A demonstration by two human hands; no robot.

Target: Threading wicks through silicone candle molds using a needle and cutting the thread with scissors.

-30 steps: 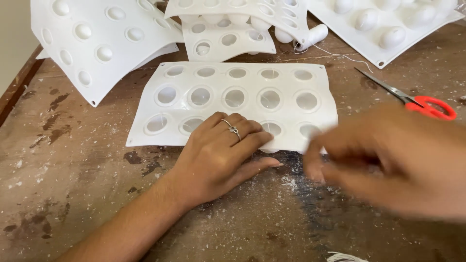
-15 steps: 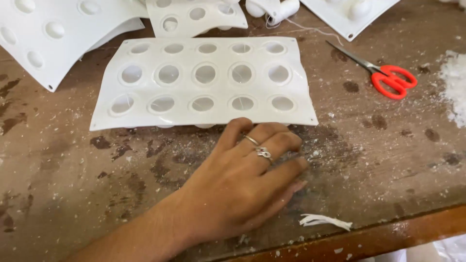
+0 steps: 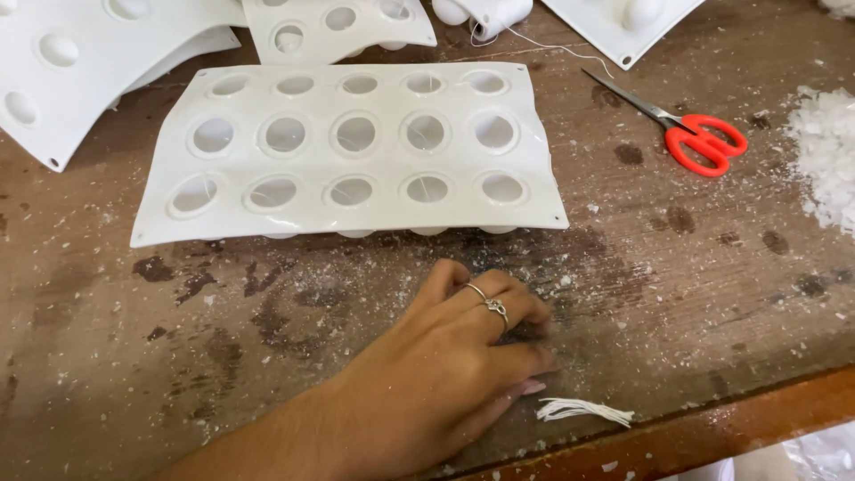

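Resting flat on rough, flecked wood (image 3: 712,267), ringed left hand (image 3: 454,365).

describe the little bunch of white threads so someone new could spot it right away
Start at the worn wooden table and follow its near edge. The bunch of white threads lies flat there, just right of the left hand. Unlike the white flakes, it is thin, cut strands.

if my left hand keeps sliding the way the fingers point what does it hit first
The left hand lies flat on the wooden table, fingers pointing right and slightly away. That line looks free: only bare wood and white crumbs up to the frame's right side. The bundle of white strings lies nearer than that line, the red scissors farther away.
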